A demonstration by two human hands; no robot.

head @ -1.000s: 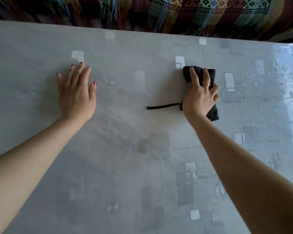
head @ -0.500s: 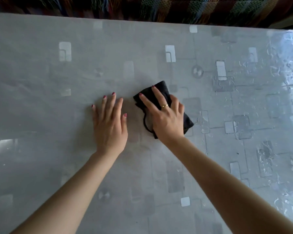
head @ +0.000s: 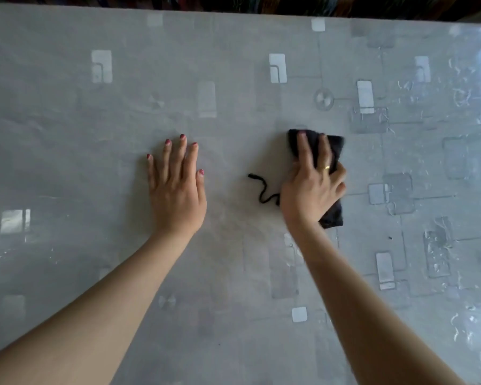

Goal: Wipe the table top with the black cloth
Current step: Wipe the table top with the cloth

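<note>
— Where's the black cloth (head: 334,147) right now?

— Out on the grey surface (head: 233,65), toward three o'clock from the middle. It's bunched into a narrow wad that runs roughly from twelve to six, and the right hand (head: 313,187) lies on top of it.

— Is she gripping it or just pushing?

— Bit of both, as far as I can see. Two fingers lie long and straight over the far end of the cloth, pressing it down. The outer fingers curl round its three-o'clock edge, so the grip is closed on the cloth. There's a gold ring (head: 327,167) on one of the straight fingers.

— What's that black squiggle?

— A thin black cord (head: 261,188) coming off the cloth at the wrist side. It trails away toward nine o'clock and lies loose on the surface.

— And the other hand?

— The left hand (head: 177,190) lies flat at nine o'clock from the cloth, well apart from it, palm down, fingers straight and slightly spread, pointing to twelve. That grip is open and holds nothing. The nails are painted dark red.

— Anything else about the surface?

— It's glossy, patterned with pale rectangles and thin lines. The three-o'clock side catches bright glare. Past the twelve-o'clock edge there's a strip of dark patterned fabric (head: 345,4).
</note>
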